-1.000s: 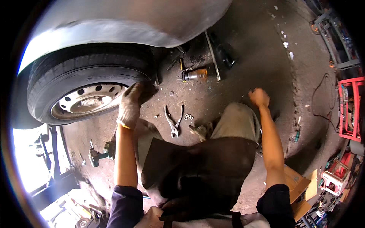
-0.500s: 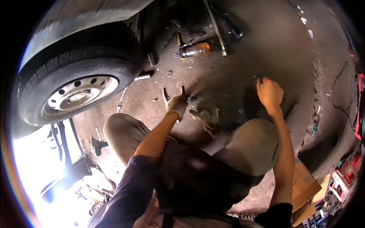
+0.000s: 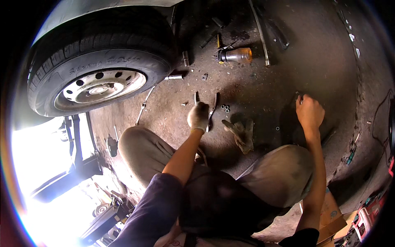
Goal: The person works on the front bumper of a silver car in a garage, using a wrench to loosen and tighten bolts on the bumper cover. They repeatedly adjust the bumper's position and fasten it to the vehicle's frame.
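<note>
My left hand [image 3: 198, 116], in a light knitted glove, is closed on long-handled pliers [image 3: 213, 108] lying on the floor. Just right of them lie several small metal rings [image 3: 225, 108]. A loose dirty work glove [image 3: 242, 136] lies crumpled below the rings. My right hand [image 3: 309, 112], bare, hovers farther right with fingers closed round a small dark metal thing at its fingertips, too small to name. A single ring [image 3: 277, 128] lies on the floor left of that hand.
A car wheel [image 3: 98, 90] stands at upper left beneath bodywork. Orange-ended bottle [image 3: 239, 55], long bar [image 3: 259, 31] and sockets [image 3: 186, 58] lie farther forward. A drill [image 3: 111, 146] is left of my knee, a jointed wrench [image 3: 143, 105] beside the wheel, cardboard [image 3: 329, 210] at lower right.
My left hand has moved from beside the tyre down and right onto the pliers. My right hand has moved slightly rightward, staying closed. The view has shifted, showing my knees more widely.
</note>
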`<state>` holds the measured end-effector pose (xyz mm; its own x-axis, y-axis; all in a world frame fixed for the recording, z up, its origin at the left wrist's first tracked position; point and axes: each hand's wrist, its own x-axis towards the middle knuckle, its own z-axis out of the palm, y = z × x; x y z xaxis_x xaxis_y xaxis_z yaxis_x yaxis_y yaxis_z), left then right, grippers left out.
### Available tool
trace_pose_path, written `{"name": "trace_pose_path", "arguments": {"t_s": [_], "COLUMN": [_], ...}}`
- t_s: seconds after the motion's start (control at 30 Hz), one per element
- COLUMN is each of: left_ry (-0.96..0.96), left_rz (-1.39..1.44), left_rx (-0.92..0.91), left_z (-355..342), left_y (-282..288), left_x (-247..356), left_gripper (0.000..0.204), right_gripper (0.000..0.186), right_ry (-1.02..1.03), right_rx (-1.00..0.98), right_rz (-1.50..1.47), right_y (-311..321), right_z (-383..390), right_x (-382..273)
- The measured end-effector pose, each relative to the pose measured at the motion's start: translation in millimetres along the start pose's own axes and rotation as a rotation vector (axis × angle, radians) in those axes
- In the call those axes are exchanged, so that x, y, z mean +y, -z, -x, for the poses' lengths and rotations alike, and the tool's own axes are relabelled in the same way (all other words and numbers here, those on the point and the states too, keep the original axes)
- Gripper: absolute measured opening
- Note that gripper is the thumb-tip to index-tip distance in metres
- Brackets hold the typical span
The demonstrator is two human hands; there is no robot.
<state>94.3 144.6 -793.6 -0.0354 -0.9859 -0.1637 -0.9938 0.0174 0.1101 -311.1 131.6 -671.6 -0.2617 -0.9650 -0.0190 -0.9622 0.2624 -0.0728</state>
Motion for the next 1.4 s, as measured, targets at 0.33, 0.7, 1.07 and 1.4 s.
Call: {"name": "trace_pose_path", "arguments": {"t_s": [0.33, 0.7, 1.07, 1.4], "left_ry": [0.483, 0.253, -0.040, 0.068], "left_rz": [0.290, 0.497, 0.392, 0.591], "left_rx": [0.171, 0.251, -0.250, -0.205], "left_z": [-10, -21, 21, 6], "left_y": [6, -12, 10, -1], "left_x": [-78, -35, 62, 71], "left_gripper": [0.029, 0.014, 0.023, 0.038], "right_gripper": [0.028, 0.024, 0.024, 0.024], "right_ry": [-0.059, -0.130, -0.058, -0.116], "right_rx": [-0.027, -0.023, 0.026, -0.025], "right_rz": [0.037, 0.037, 0.008, -0.069], "right_y": [3, 5, -7, -9], "right_z": [-6, -19, -14, -8], "right_x": [-8, -10, -18, -13]}}
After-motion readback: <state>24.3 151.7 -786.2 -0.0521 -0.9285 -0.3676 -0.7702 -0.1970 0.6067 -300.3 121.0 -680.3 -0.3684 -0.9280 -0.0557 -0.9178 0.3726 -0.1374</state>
